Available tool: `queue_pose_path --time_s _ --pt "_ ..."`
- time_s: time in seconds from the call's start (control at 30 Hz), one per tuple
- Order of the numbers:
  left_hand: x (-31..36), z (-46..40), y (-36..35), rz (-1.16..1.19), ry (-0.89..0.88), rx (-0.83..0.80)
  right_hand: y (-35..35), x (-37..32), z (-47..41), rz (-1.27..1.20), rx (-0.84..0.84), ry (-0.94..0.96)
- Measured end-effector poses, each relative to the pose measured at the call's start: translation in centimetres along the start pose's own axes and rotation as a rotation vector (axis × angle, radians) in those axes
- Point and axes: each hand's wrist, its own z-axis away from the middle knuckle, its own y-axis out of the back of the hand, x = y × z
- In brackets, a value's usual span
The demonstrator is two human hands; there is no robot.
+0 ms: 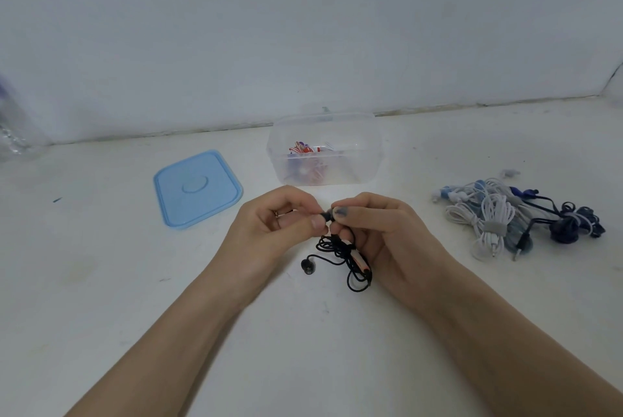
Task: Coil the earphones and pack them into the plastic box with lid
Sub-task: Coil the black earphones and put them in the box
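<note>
Black earphones (340, 253) hang in loose loops between my hands, just above the white table. My left hand (279, 224) pinches one black earbud at the top, and my right hand (377, 231) pinches the same spot from the other side while its lower fingers curl round the cord and a pale inline piece. The second earbud (307, 267) dangles at the lower left. Behind my hands stands the clear plastic box (364, 160), open, with red and white coiled earphones inside. Its light blue lid (197, 189) lies flat to the left.
A pile of white, light blue and dark blue earphones (515, 217) lies on the table to the right. A clear plastic bottle (13, 133) shows at the far left edge. The wall runs close behind the box.
</note>
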Motion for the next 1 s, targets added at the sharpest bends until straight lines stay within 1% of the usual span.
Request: queue_pose_path --time_s 0.1,0.23,0.4,0.5,0.6,1.0 --pt "0.0 0.0 0.1 -0.038 -0.019 -0.025 0.0 0.0 -0.1 0.004 -0.004 -0.016" --pt "-0.1 0.1 0.0 0.006 -0.007 -0.023 0.0 0.0 0.0 -0.007 -0.002 -0.037" --pt "-0.6 -0.1 0.1 0.138 0.110 0.043 -0.1 0.2 0.0 -0.074 0.007 -0.080" --pt "-0.6 -0.2 -0.1 0.265 0.199 0.040 -0.1 0.3 0.0 -0.101 0.019 -0.100" --pt "-0.4 -0.3 -0.5 0.358 0.237 0.063 0.0 0.3 -0.1 -0.151 0.025 -0.115" --pt "-0.1 -0.2 -1.2 0.383 0.199 0.087 -0.4 0.4 -0.2 -0.259 0.048 -0.140"
